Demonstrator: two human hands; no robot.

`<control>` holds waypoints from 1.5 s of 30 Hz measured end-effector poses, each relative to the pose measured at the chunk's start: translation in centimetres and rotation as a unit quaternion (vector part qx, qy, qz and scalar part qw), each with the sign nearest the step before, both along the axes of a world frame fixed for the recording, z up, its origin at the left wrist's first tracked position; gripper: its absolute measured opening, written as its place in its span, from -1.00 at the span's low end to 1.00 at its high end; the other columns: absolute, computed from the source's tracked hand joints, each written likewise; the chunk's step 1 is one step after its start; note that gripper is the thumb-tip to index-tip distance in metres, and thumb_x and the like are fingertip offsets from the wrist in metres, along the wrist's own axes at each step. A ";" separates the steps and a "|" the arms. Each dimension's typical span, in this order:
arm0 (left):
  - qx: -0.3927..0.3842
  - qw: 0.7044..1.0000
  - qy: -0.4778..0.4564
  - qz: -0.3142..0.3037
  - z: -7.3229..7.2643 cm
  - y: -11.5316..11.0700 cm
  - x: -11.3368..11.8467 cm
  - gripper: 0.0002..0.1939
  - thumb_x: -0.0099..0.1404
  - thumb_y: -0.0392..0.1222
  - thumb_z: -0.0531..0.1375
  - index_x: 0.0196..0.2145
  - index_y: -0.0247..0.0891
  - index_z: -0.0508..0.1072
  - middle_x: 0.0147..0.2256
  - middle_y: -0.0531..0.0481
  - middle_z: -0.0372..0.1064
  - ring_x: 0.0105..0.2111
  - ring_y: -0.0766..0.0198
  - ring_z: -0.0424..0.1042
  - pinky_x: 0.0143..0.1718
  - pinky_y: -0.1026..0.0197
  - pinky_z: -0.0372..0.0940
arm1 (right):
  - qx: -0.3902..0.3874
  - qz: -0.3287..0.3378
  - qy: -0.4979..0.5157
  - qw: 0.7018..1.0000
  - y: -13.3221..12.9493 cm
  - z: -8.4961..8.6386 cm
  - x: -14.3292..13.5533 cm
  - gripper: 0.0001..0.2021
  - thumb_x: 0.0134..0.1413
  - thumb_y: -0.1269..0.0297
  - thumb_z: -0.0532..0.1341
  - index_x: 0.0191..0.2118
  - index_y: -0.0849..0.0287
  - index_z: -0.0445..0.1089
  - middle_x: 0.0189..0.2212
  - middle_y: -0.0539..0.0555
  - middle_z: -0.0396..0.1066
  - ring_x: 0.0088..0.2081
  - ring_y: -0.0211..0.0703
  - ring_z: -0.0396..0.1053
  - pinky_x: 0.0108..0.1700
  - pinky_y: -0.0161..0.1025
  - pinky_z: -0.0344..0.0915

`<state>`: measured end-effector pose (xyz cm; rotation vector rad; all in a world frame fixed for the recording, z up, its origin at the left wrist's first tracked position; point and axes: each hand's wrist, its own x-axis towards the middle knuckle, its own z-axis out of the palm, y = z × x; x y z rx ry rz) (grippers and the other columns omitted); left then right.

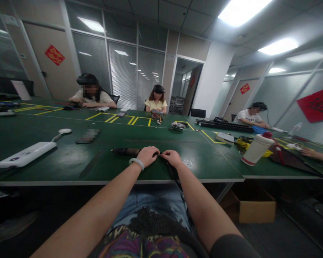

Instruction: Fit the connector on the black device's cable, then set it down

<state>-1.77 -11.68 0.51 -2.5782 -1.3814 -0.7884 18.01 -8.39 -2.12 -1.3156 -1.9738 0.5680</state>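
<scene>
A dark, rod-shaped tool (126, 151) lies on the green table, its narrow tip pointing left. My left hand (148, 156), with a pale bracelet at the wrist, is closed on the tool's right end. Just to the right, my right hand (171, 158) pinches a thin dark cable close to that same end. The two hands are nearly touching. From my right hand the black cable (172, 172) drops over the table's front edge towards my lap. The exact spot where cable and tool meet is small and partly hidden by my fingers.
On the left are a white power strip (27, 154) and a phone (88, 136). A metal bowl (178, 125) stands ahead. To the right are a white bottle (257, 149) and a small box (225, 137). Several people sit around the table. A cardboard box (257, 210) is below.
</scene>
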 end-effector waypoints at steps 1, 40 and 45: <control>0.000 1.000 0.000 -0.003 0.0 0.0 0.0 -0.85 0.25 -0.21 0.13 -0.21 -0.13 0.43 -0.18 0.00 0.42 -0.16 0.18 0.37 -0.07 0.14 0.21 | 0.000 0.000 -0.001 1.000 0.0 0.0 0.0 -0.79 -0.02 0.10 0.27 -0.38 0.12 0.52 -0.44 -0.02 0.48 -0.40 -0.25 0.37 -0.38 -0.37 0.19; 0.001 1.000 -0.004 -0.006 0.0 -0.1 0.0 -0.87 0.25 -0.22 0.14 -0.23 -0.15 0.44 -0.18 0.01 0.41 -0.16 0.18 0.36 -0.08 0.14 0.21 | -0.005 0.002 0.011 1.000 -0.2 0.1 0.1 -0.77 -0.02 0.07 0.27 -0.40 0.14 0.50 -0.46 -0.01 0.47 -0.41 -0.25 0.36 -0.41 -0.36 0.16; 0.003 1.000 -0.005 -0.001 0.0 -0.1 0.0 -0.85 0.24 -0.21 0.15 -0.21 -0.15 0.43 -0.20 -0.01 0.41 -0.18 0.18 0.36 -0.09 0.14 0.21 | -0.005 0.002 0.008 1.000 0.0 -0.1 0.1 -0.76 -0.01 0.06 0.26 -0.39 0.13 0.50 -0.47 -0.01 0.47 -0.43 -0.25 0.36 -0.43 -0.37 0.16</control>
